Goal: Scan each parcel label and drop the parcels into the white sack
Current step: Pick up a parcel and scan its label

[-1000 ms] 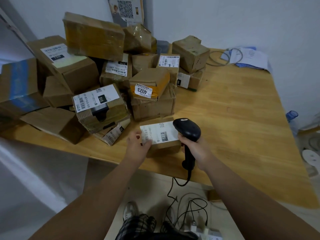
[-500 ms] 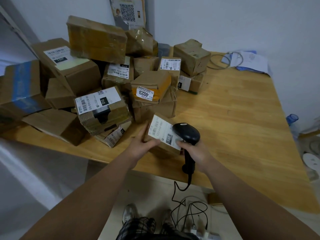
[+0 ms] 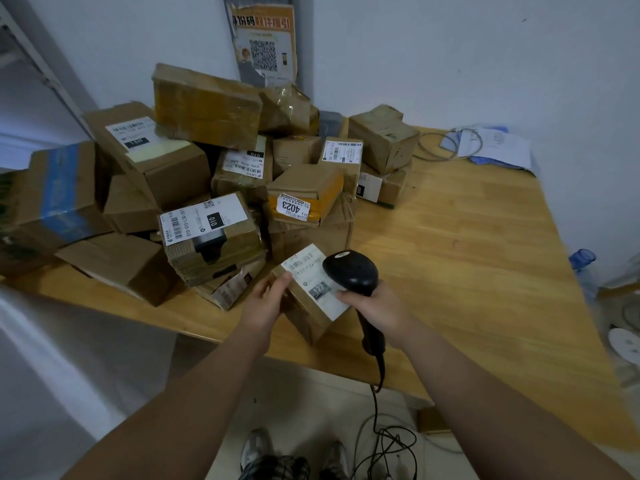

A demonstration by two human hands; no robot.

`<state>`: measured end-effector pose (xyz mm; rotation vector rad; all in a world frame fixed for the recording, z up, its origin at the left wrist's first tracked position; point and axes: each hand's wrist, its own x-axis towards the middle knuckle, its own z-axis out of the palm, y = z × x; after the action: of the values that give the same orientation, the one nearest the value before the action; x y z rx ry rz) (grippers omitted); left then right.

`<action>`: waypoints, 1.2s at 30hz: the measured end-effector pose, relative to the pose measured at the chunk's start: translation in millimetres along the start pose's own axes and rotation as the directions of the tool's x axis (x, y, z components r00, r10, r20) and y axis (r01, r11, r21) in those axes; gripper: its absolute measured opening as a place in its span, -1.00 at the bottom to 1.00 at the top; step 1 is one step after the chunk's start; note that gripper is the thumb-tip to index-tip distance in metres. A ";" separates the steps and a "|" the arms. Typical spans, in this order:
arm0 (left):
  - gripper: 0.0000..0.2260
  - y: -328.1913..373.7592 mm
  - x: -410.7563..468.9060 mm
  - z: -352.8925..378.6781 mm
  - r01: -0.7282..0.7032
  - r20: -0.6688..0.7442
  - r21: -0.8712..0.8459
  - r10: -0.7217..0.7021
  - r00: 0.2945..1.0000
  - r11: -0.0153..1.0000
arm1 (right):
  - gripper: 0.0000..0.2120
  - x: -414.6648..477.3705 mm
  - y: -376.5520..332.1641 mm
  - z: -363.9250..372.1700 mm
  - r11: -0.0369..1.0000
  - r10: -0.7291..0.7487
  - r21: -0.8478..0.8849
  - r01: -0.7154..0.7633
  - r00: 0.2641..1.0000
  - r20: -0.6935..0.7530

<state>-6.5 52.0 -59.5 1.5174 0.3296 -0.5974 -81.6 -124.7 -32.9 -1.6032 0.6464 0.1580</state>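
1. The left hand (image 3: 268,301) grips the small brown cardboard parcel (image 3: 304,317) by its left end only, thumb on top beside the white paper label (image 3: 304,271). The parcel hangs tilted over the near edge of the light wooden table (image 3: 467,254). With such a one-sided hold it may twist loose and fall to the floor.
2. The right hand (image 3: 375,303) is wrapped round the handle of the black handheld barcode scanner (image 3: 349,271), whose head covers part of the label. At this angle the read may fail.
3. The thin black cable (image 3: 374,60) trails to the floor by the person's shoes and may snag.
4. The pile of brown cardboard boxes (image 3: 207,233) sits just behind, and a knock could topple it.
5. What looks like the white sack (image 3: 48,362) lies low on the left. Its mouth is hidden, so a drop could miss.
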 end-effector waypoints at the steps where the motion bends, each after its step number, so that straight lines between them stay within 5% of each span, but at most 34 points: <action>1: -0.20 -0.8 -2.8 3.3 0.014 -0.004 -0.034 -0.014 1.000 0.999 | -0.71 -1.5 3.7 3.2 0.999 0.008 0.038 -0.007 1.000 -0.016; 4: -0.25 -0.7 -12.9 7.4 -0.009 0.062 0.012 0.008 0.998 1.000 | -0.80 -10.9 3.0 7.4 0.992 -0.037 0.122 0.045 0.997 -0.065; 9: 0.01 28.6 -48.0 -11.9 -0.237 0.235 0.155 0.197 0.952 0.959 | -0.79 -28.0 -25.4 2.2 0.972 -0.169 0.151 0.179 0.983 -0.078; 16: -0.35 130.0 -68.1 -54.9 -0.416 0.037 0.001 0.415 0.909 0.910 | -0.84 -51.7 -145.8 18.2 0.912 -0.398 0.082 0.402 0.915 -0.064; 20: -0.38 202.5 -52.3 -81.3 -0.498 -0.049 -0.025 0.496 0.867 0.867 | -0.77 -52.2 -222.9 48.2 0.877 -0.479 0.030 0.480 0.877 -0.034; 27: -0.27 235.2 -13.1 -141.1 -0.491 -0.144 0.092 0.499 0.854 0.866 | -0.78 -50.5 -261.6 120.2 0.909 -0.415 -0.017 0.416 0.909 0.042; 36: -0.09 240.3 5.6 -177.9 -0.410 -0.099 0.122 0.422 0.901 0.904 | -0.86 -54.8 -287.7 167.1 0.899 -0.401 -0.196 0.392 0.916 -0.007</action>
<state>160.0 214.6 128.4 1.6616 0.0610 -0.1804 59.1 52.0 217.5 -1.8966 0.3332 -0.1251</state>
